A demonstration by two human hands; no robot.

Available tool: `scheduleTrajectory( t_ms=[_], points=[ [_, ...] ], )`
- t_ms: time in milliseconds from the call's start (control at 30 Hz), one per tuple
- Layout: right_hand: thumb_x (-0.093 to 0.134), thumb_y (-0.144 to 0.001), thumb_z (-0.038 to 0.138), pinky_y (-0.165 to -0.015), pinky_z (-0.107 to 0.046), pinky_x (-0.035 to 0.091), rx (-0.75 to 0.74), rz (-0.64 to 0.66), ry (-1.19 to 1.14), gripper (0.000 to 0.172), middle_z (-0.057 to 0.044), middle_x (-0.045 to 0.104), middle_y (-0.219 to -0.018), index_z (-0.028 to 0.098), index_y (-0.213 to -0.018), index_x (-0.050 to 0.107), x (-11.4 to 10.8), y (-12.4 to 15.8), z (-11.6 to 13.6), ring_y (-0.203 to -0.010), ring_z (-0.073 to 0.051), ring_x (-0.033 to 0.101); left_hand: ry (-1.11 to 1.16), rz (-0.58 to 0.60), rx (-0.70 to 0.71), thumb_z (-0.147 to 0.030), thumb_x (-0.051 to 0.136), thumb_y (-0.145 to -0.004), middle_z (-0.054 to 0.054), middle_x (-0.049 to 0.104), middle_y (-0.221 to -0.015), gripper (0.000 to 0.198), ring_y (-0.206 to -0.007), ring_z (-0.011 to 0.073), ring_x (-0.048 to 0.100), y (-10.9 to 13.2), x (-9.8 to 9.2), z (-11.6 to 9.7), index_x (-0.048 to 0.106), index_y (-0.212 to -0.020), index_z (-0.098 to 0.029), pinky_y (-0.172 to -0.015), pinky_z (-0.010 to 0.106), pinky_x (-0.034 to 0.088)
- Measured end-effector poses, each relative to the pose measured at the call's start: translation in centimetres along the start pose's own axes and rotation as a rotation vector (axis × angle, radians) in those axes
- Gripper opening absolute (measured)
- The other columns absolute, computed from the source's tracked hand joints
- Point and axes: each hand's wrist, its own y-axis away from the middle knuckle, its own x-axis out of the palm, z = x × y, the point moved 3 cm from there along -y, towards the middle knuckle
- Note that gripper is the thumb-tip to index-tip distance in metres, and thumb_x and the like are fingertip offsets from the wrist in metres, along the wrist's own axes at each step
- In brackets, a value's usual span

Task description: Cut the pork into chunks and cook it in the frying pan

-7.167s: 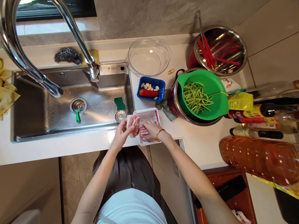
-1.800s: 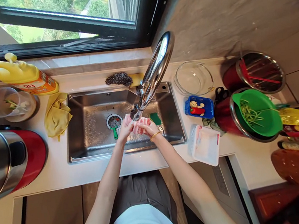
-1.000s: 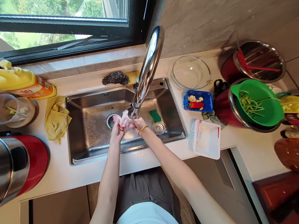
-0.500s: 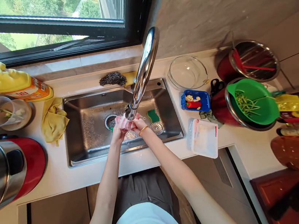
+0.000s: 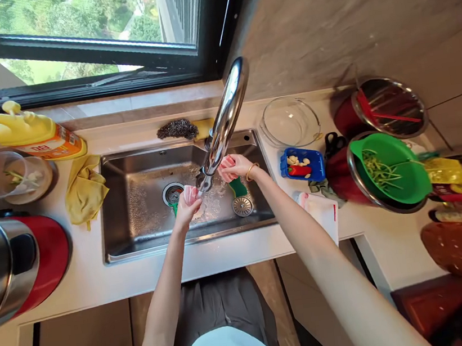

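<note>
Steel sink [image 5: 147, 221] is the reference; all positions off that, as the person sees it. Hands are apart, both over the sink, each gripping meat. Left hand [image 5: 187, 211]: over the middle of the sink, toward the front, fingers closed round a pale meat slice [image 5: 190, 193]. Meat sits right by the spout end of the chrome faucet [image 5: 229, 108]; can't tell if they touch. Right hand [image 5: 241, 166]: over the sink's right half, thumb and fingers pinching a second meat slice [image 5: 226, 168], pink. Gold bangle [image 5: 251, 170] on that wrist. Green sponge [image 5: 238, 188] lies in the sink below the right hand; round drain cover [image 5: 243, 206] just in front of it. Sink floor is wet. Behind the sink: wire scrubber [image 5: 177, 129]. Right of the sink: glass bowl [image 5: 291, 121], blue tray [image 5: 318, 164] with garlic [image 5: 293, 161] and a red chili [image 5: 299, 171], white tray [image 5: 325, 211] partly hidden by the right forearm. Farther right: green colander [image 5: 413, 180] holding green beans [image 5: 379, 170]. Left of the sink: yellow cloth [image 5: 85, 189].
</note>
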Motion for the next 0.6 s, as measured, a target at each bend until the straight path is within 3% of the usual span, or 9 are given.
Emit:
scheduleTrajectory(
  t_ms=[133, 267, 367, 467, 600],
  points=[
    [0.076, -0.046, 0.035, -0.052, -0.021, 0.030, -0.011, 0.139, 0.129, 0.044, 0.009, 0.040, -0.054, 0.020, -0.057, 0.037, -2.1, -1.2, 0.3, -0.053, -0.006, 0.036, -0.081, 0.001, -0.025, -0.028, 0.077, -0.060, 0.002, 0.058, -0.085, 0.055, -0.063, 0.0082, 0.050, 0.5, 0.3, 0.3, 0.050, -0.107, -0.017, -0.055, 0.019, 0.038],
    [0.079, -0.045, 0.030, -0.051, -0.020, 0.029, 0.005, 0.069, 0.085, 0.042, 0.010, 0.041, -0.053, 0.019, -0.056, 0.040, -3.3, -2.2, 1.5, -0.052, -0.006, 0.037, -0.083, 0.042, -0.100, -0.032, 0.076, -0.063, 0.001, 0.058, -0.079, 0.054, -0.057, 0.0086, 0.048, 0.7, 0.6, 1.2, 0.050, -0.108, -0.017, -0.052, 0.020, 0.037],
    [0.082, -0.043, 0.021, -0.049, -0.020, 0.029, 0.059, 0.032, -0.061, 0.042, 0.010, 0.043, -0.049, 0.018, -0.053, 0.042, -3.6, -1.7, 2.1, -0.049, -0.006, 0.039, -0.110, -0.019, -0.023, -0.025, 0.075, -0.063, 0.006, 0.062, -0.093, 0.049, -0.079, 0.0176, 0.059, 0.7, 0.0, 1.4, 0.053, -0.107, -0.020, -0.067, 0.026, 0.045],
    [0.084, -0.046, 0.018, -0.050, -0.021, 0.035, 0.109, 0.009, -0.329, 0.034, 0.006, 0.054, -0.054, 0.016, -0.059, 0.053, -2.4, 0.3, 1.8, -0.051, -0.008, 0.048, -0.244, -0.094, 0.098, -0.018, 0.073, -0.062, 0.010, 0.059, -0.116, 0.052, -0.115, 0.0284, 0.050, 0.9, -1.1, 1.2, 0.055, -0.110, -0.024, -0.090, 0.036, 0.041],
    [0.082, -0.053, 0.023, -0.056, -0.025, 0.047, 0.256, -0.033, -0.807, 0.036, -0.002, 0.069, -0.074, 0.015, -0.083, 0.063, 1.8, 4.6, -0.7, -0.061, -0.013, 0.061, -0.412, -0.166, 0.156, -0.017, 0.072, -0.062, 0.012, 0.054, -0.128, 0.058, -0.127, 0.0335, 0.041, 1.3, -2.1, 0.8, 0.055, -0.116, -0.025, -0.099, 0.040, 0.033]
  ],
)
